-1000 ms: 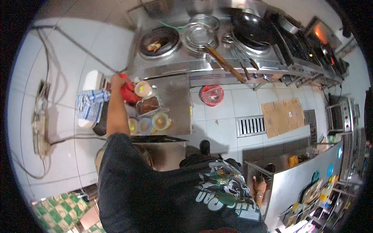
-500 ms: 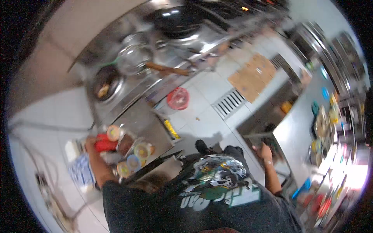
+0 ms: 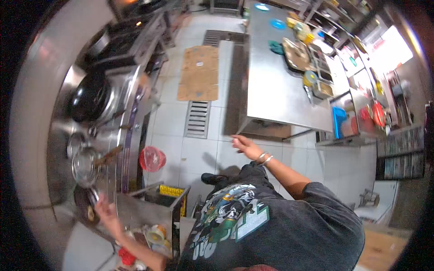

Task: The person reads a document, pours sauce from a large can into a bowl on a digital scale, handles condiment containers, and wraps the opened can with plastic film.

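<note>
My left hand (image 3: 108,217) is smeared by motion at the lower left, its fingers apart with nothing visible in them. Just beside it is a dark pan (image 3: 85,203) with some food in it. A glass-like round lid or bowl (image 3: 85,167) lies above that pan, with a wooden handle (image 3: 108,156) across its right side. Under my left forearm are a red item (image 3: 126,256) and several small tubs (image 3: 156,234). My right hand (image 3: 246,147) hangs in the air over the floor near the steel table's corner, fingers spread and holding nothing.
A large black wok (image 3: 90,95) sits on the stove along the left. The steel table (image 3: 275,86) on the right carries trays and tubs. On the tiled floor are a red basin (image 3: 153,159), a drain grate (image 3: 197,119) and a flattened cardboard sheet (image 3: 199,74).
My view has swung round, so the stove now runs along the left. My left hand has left the red item among the tubs and come beside the dark pan.
</note>
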`<state>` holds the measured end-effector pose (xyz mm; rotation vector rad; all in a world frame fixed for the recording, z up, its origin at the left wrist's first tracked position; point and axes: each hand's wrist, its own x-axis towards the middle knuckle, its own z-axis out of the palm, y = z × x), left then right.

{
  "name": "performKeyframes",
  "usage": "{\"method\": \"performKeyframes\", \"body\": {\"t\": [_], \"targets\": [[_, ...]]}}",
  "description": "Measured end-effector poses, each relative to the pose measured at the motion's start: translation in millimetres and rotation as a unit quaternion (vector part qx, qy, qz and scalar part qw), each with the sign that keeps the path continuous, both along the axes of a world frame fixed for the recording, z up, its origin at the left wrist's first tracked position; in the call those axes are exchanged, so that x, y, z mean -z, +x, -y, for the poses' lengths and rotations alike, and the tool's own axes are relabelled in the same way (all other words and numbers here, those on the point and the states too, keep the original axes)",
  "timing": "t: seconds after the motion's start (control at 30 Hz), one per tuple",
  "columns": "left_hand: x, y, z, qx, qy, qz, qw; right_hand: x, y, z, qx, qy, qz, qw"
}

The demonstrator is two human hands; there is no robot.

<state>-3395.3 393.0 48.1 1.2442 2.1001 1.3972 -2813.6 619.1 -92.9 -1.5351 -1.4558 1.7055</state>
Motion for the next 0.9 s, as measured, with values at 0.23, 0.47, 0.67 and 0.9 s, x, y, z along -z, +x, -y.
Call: {"method": "performKeyframes", "body": {"t": [0.23, 0.47, 0.67, 0.9], "targets": [[67, 448, -195, 0.479, 0.054, -0.135, 0.866, -23, -23, 20, 0.201, -0.164, -0.458, 0.85], [141, 611, -247, 0.543, 0.048, -0.017, 0.838, -156, 178, 53, 0.147, 0.105, -0.43, 0.885], [61, 790, -208, 0.642, -0.317, 0.568, 0.405, -64, 315, 76, 0.121, 0.666, 0.144, 0.722], [82, 869, -240, 0.657, -0.191, 0.696, 0.217, 8, 514, 176, 0.258, 0.052, 0.344, 0.901]]}}
